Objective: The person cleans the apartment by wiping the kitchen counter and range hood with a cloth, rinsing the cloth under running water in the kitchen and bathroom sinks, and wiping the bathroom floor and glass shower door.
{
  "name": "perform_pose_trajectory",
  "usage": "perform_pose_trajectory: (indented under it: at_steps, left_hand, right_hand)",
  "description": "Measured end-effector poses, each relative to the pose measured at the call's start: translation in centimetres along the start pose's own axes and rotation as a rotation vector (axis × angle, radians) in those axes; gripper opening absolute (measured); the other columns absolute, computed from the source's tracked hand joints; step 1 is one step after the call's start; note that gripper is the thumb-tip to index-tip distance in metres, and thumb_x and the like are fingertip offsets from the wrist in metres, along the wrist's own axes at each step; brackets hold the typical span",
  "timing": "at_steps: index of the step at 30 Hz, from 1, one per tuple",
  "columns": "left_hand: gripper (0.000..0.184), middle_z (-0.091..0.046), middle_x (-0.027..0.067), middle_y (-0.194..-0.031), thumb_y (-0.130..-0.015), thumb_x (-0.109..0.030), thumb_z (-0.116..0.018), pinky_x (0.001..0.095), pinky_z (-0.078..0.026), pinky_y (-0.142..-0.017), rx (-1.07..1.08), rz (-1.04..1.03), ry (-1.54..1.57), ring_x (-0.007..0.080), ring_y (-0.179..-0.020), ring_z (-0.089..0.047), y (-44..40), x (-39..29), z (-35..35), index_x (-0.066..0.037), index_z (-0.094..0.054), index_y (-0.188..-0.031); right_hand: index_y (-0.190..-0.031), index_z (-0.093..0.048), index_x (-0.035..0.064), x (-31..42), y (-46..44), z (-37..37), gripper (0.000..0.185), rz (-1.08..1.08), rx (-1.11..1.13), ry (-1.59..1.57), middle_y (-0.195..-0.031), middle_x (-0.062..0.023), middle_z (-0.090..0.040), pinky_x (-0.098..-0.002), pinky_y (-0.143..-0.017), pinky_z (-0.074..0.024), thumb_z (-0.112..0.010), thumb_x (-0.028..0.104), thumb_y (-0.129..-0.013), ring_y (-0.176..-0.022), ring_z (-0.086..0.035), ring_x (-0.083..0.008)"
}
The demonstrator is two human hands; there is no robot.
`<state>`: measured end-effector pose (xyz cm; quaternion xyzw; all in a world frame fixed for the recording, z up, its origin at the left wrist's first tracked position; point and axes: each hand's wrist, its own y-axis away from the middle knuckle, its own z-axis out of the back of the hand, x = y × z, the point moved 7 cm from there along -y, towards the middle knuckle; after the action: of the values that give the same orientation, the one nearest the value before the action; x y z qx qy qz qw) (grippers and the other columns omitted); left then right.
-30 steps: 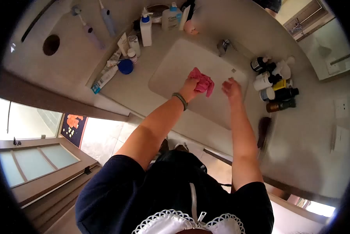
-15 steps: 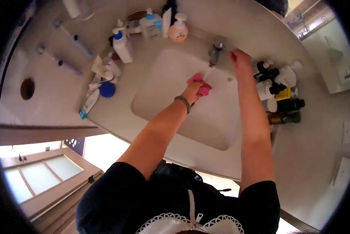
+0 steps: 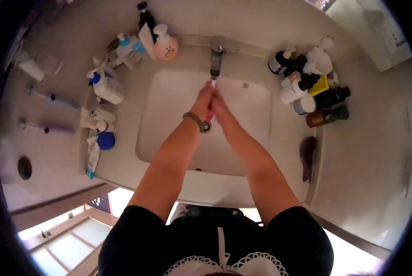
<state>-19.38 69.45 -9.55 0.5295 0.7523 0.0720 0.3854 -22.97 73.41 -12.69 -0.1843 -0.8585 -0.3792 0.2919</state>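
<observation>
Under the running faucet (image 3: 216, 62), both hands are pressed together over the white sink (image 3: 162, 101). My left hand (image 3: 202, 104), with a dark bracelet at the wrist, is closed on a pink cloth (image 3: 209, 116). Only small bits of the cloth show between and below the hands. My right hand (image 3: 220, 109) lies against it from the other side, its fingers wrapped inward and slightly blurred. Water from the spout reaches the top of the hands. The metal drain (image 3: 207, 127) is just below them.
Pump bottles, one peach-coloured (image 3: 166, 48) and one white (image 3: 108, 87), stand at the left back. Bottles, including a white one (image 3: 292, 94), crowd the right side. A dark brush-like object (image 3: 308, 158) lies on the right ledge. Toothbrushes (image 3: 47, 129) hang on the left wall.
My right hand has left the faucet handle area and come down to join my left hand at the cloth. The view has shifted, and the faucet now appears nearer the middle.
</observation>
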Motion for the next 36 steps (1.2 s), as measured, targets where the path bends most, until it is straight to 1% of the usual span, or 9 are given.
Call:
perform_pose_trajectory:
  at_steps: [3, 14, 16, 21, 23, 31, 33, 34, 36]
  left_hand:
    - [0.024, -0.056, 0.0003, -0.086, -0.095, -0.035, -0.047, 0.0318, -0.047, -0.068, -0.006, -0.048, -0.082, 0.0124, -0.079, -0.053, 1.2, -0.9, -0.2, -0.012, -0.053, -0.097]
    - [0.041, -0.055, -0.0017, -0.094, -0.093, -0.050, -0.041, 0.0267, -0.043, -0.072, 0.015, -0.145, -0.209, 0.0098, -0.087, -0.051, 4.2, 0.2, -1.2, -0.014, -0.054, -0.105]
    - [0.036, -0.055, -0.0002, -0.085, -0.092, -0.047, -0.044, 0.0279, -0.042, -0.058, -0.025, -0.047, -0.001, 0.0125, -0.075, -0.053, 3.5, 0.2, 2.3, -0.014, -0.055, -0.101]
    - [0.028, -0.060, 0.0043, -0.099, -0.094, -0.034, -0.049, 0.0319, -0.049, -0.073, -0.036, 0.075, -0.016, 0.0177, -0.090, -0.060, 3.8, 0.8, 5.0, -0.008, -0.054, -0.105]
    - [0.030, -0.061, 0.0048, -0.093, -0.094, -0.032, -0.051, 0.0337, -0.051, -0.068, 0.025, 0.077, 0.245, 0.0198, -0.078, -0.062, 3.0, 2.6, 4.3, -0.006, -0.055, -0.107]
    - [0.033, -0.060, 0.0080, -0.095, -0.090, -0.028, -0.056, 0.0306, -0.049, -0.072, -0.662, -0.406, -0.728, 0.0177, -0.082, -0.058, 2.0, -0.5, 10.6, -0.001, -0.054, -0.108]
    - [0.039, -0.059, 0.0125, -0.104, -0.090, -0.029, -0.054, 0.0317, -0.049, -0.075, -0.082, -0.244, -0.246, 0.0193, -0.093, -0.058, 1.8, 2.0, 5.7, 0.001, -0.051, -0.115]
    - [0.039, -0.059, 0.0159, -0.105, -0.091, -0.027, -0.052, 0.0321, -0.048, -0.079, -0.170, -0.430, -0.437, 0.0218, -0.094, -0.059, 4.2, 1.1, 3.6, 0.002, -0.049, -0.118]
    - [0.040, -0.058, 0.0145, -0.108, -0.091, -0.025, -0.052, 0.0325, -0.047, -0.082, -0.170, -0.441, -0.483, 0.0217, -0.098, -0.058, 3.7, 0.7, 4.7, 0.001, -0.048, -0.121]
  right_hand:
    - [-0.134, -0.041, 0.0099, -3.2, -1.7, 0.4, 0.048, -0.100, 0.052, 0.510, -0.130, -0.0099, -0.047, -0.0362, -0.100, -0.0356, -0.048, 0.034, -0.092, -0.115, -0.045, -0.0180]
    - [-0.111, -0.057, 0.0042, 1.2, 2.1, -2.7, 0.041, -0.030, 0.436, 0.162, -0.105, -0.0079, -0.058, -0.0328, -0.085, -0.0425, -0.051, 0.040, -0.091, -0.099, -0.052, -0.0176]
    - [-0.104, -0.062, 0.0058, -0.5, 4.3, -2.1, 0.035, -0.082, -0.101, 0.459, -0.093, -0.0040, -0.063, -0.0311, -0.076, -0.0445, -0.053, 0.037, -0.090, -0.088, -0.056, -0.0165]
    - [-0.120, -0.055, 0.0111, 2.4, 6.7, -0.7, 0.034, -0.182, -0.205, 0.616, -0.107, -0.0049, -0.062, -0.0267, -0.078, -0.0436, -0.046, 0.029, -0.092, -0.093, -0.058, -0.0165]
    - [-0.109, -0.057, 0.0023, 0.6, 6.2, -2.9, 0.034, -0.227, 0.094, -0.032, -0.096, -0.0127, -0.064, -0.0409, -0.091, -0.0470, -0.048, 0.031, -0.094, -0.100, -0.060, -0.0279]
    - [-0.102, -0.056, 0.0045, -2.1, 0.6, 2.7, 0.027, -0.102, -0.137, -0.225, -0.096, -0.0111, -0.060, -0.0390, -0.084, -0.0502, -0.044, 0.027, -0.096, -0.096, -0.059, -0.0276]
    - [-0.101, -0.056, 0.0064, -2.3, -2.4, 3.3, 0.022, -0.049, 0.591, -0.456, -0.092, -0.0098, -0.057, -0.0343, -0.076, -0.0501, -0.045, 0.025, -0.095, -0.092, -0.057, -0.0241]
    - [-0.096, -0.055, 0.0078, -2.3, -0.6, 2.0, 0.019, 0.000, 0.034, -0.291, -0.085, -0.0079, -0.057, -0.0310, -0.066, -0.0488, -0.046, 0.025, -0.095, -0.081, -0.058, -0.0219]
    - [-0.095, -0.055, 0.0075, -2.4, 1.7, 0.5, 0.020, 0.002, -0.033, -0.179, -0.082, -0.0070, -0.058, -0.0328, -0.065, -0.0489, -0.046, 0.025, -0.095, -0.077, -0.058, -0.0224]
